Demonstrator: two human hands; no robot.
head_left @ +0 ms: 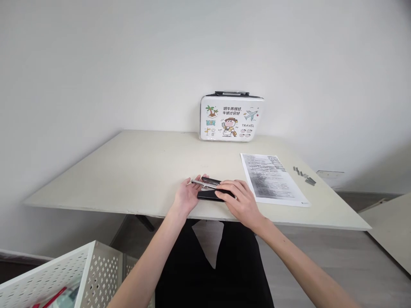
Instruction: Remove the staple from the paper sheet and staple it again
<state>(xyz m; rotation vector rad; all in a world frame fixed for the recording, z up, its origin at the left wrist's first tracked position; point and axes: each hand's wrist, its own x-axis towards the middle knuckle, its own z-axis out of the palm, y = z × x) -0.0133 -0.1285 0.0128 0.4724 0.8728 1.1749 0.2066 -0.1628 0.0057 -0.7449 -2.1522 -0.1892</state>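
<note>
An opened black stapler point(208, 195) is over the front edge of the table, its silver magazine point(205, 185) swung up apart from the black base. My right hand point(241, 201) grips the stapler's right end, thumb in front and fingers over the top. At the other end, my left hand point(188, 196) is turned palm up with its fingers stretched out, next to the tip of the magazine. It touches the stapler's left end without wrapping round it. Whether anything small lies on the left fingers cannot be made out.
Printed sheets point(272, 182) lie right of my hands. Several grey staple strips point(303, 174) are scattered near the table's right edge. A white cartoon-printed case point(231, 119) stands against the wall. A white perforated basket point(99, 269) is at the lower left, below the table point(128, 171).
</note>
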